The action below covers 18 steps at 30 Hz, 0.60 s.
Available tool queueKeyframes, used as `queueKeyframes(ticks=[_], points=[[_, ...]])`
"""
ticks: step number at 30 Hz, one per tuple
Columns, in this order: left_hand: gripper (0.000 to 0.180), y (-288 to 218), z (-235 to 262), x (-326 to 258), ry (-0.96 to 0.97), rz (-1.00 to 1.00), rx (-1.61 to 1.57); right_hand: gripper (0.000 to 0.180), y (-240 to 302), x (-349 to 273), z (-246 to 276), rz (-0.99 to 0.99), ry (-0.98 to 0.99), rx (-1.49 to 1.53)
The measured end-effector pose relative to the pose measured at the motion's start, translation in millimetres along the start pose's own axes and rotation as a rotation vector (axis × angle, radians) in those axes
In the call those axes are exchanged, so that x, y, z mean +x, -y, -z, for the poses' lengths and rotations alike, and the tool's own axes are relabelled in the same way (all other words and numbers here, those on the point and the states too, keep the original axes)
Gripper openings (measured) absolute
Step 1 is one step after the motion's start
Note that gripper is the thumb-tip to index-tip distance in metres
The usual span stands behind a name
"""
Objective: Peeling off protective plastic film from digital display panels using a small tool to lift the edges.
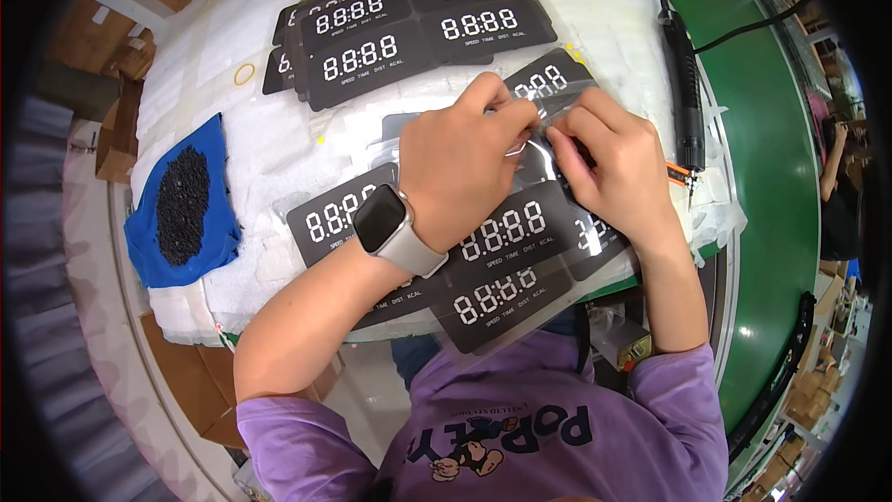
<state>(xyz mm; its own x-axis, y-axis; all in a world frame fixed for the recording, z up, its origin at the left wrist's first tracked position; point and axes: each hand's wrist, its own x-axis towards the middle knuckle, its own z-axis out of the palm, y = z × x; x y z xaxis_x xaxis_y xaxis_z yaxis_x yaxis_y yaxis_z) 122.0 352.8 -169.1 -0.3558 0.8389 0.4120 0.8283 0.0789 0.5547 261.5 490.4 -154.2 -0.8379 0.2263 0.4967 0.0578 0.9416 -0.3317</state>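
Head view: left hand (465, 163) and right hand (609, 167) pinched together on clear film (539, 135) over dark display panel (550, 84) just beyond fingers, likely to tear or smudge if tugged unevenly.

Your left hand (469, 153) and right hand (613, 163) pinch clear film (548, 135) over a black display panel (548, 82) on the white foam table (613, 0).

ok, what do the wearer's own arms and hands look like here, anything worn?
Both hands are bare, no gloves. The left hand has a smartwatch at the wrist: dark square face, pale grey-white band. The right hand shows no watch or ring in this view. Both forearms are uncovered; short purple sleeves end above the elbows, part of a purple T-shirt with a printed cartoon figure on the chest.
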Motion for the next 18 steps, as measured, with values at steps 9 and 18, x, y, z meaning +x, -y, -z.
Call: queueKeyframes(ticks=[9,18], points=[[0.012,-3.1,-1.2,14.1,0.032,-0.069,0.003,0.015,-10.2,-12.9,-0.7,0.182,0.003,-0.157],[0.014,-5.9,28.7,12.0,0.093,-0.118,-0.008,0.044,-7.4,4.9,21.3,-0.362,0.048,0.349]])
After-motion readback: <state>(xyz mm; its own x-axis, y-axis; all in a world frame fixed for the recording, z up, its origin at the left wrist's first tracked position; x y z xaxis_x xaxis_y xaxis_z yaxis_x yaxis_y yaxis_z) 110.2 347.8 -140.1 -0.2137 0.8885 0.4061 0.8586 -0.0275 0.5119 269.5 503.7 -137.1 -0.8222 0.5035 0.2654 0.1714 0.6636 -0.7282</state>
